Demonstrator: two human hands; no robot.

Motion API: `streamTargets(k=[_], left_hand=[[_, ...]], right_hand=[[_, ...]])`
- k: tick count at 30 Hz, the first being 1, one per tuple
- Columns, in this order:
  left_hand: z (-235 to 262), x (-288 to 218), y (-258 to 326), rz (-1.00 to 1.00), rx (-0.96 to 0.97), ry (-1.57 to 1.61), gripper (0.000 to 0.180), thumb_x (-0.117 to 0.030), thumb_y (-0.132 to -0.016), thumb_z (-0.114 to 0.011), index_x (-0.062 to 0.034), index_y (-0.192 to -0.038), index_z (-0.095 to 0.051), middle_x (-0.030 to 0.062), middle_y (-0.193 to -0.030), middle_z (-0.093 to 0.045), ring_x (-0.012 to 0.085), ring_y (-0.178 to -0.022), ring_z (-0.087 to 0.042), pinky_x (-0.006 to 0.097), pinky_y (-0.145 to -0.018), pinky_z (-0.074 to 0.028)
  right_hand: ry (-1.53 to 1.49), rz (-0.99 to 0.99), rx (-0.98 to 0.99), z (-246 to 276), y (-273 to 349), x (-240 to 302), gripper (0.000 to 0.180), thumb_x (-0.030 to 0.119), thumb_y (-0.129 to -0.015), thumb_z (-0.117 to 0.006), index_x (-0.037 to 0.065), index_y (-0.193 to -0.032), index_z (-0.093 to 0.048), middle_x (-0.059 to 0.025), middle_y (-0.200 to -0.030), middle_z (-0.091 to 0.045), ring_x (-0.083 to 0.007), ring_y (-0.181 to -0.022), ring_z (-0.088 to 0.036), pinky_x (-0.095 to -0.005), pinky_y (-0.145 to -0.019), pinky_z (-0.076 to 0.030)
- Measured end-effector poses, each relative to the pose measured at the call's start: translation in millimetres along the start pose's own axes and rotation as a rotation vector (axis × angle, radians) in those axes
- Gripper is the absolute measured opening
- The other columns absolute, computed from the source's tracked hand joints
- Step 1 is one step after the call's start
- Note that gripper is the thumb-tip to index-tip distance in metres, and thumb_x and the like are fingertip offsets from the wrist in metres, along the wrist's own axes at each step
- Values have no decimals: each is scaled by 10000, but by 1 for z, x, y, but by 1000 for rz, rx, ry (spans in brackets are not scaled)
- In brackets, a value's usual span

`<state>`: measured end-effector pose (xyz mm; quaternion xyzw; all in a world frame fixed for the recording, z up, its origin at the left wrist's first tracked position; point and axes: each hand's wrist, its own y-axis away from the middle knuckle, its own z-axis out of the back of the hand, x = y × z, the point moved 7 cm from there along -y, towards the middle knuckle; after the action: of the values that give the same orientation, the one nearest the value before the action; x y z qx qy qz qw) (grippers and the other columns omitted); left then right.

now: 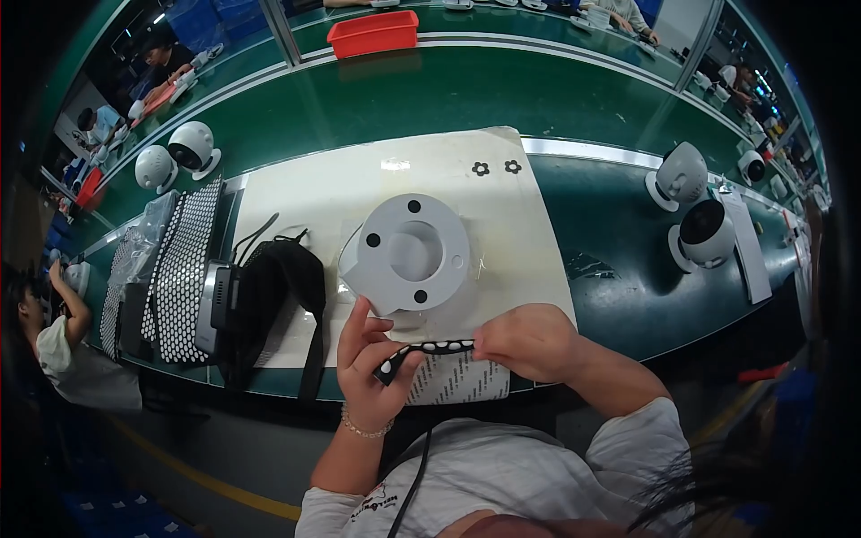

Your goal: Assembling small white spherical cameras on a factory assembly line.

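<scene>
A sheet of adhesive pads (459, 377), with pale printed backing and a bent black edge dotted white, hangs between my hands at the table's front edge. My left hand (369, 372) pinches its left end, the index finger pointing up toward a white round device base (368, 278). My right hand (529, 342) grips the sheet's right end with curled fingers. The base lies bottom up on a cream mat (296, 197), just beyond my hands. Three round black pads sit on its ring, and a bare round spot shows at its right.
Left of the mat lie dotted pad sheets (184, 278), a grey boxy device (213, 309) and a black cloth bag with straps (282, 278). White cameras (193, 148) stand far left; another dark-faced camera (704, 235) stands right. A red bin (372, 36) sits at the back.
</scene>
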<state>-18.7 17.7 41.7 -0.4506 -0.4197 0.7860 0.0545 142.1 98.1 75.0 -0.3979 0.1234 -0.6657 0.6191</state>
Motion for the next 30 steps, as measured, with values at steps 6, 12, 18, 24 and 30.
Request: streamTargets(k=[6,12,18,24,30], left_hand=[[1,3,1,19,10,-12,197,-122,-682,-732,-3,-737,-584,199,-1301,-376,217,-864,-551,284,-675,-468],[-1,3,0,26,15,9,191,-94,-684,-720,2,-754,-572,190,-1297,-387,224,-862,-564,299,-702,-476],[-2,5,1,56,40,19,192,-65,-680,-712,11,-756,-553,201,-1308,-376,196,-753,-590,293,-695,-478],[-3,5,1,41,61,-2,188,-56,-679,-708,17,-752,-551,208,-1305,-379,175,-695,-592,280,-687,-476],[-3,6,2,35,75,-34,190,-57,-676,-707,16,-751,-548,215,-1303,-378,171,-681,-586,276,-681,-475]], right_hand=[[-238,-118,-132,13,-8,-10,157,137,-678,-710,79,-796,-625,-105,-1120,-552,-289,-1118,-471,-381,-876,-398],[-325,-429,-164,15,-37,-54,97,162,-778,-633,93,-845,-621,-124,-1316,-362,-288,-1280,-237,-404,-1015,-218],[-452,-524,-92,-4,-35,-70,101,180,-796,-615,103,-859,-626,-110,-1328,-347,-282,-1289,-211,-408,-1030,-178],[399,-3,-113,9,-28,-43,213,314,-794,-589,186,-950,-660,-80,-1246,-443,-287,-1201,-336,-409,-967,-262],[494,5,-141,13,-28,-36,261,313,-793,-583,195,-1023,-612,-20,-1243,-455,-217,-1177,-375,-370,-964,-233]])
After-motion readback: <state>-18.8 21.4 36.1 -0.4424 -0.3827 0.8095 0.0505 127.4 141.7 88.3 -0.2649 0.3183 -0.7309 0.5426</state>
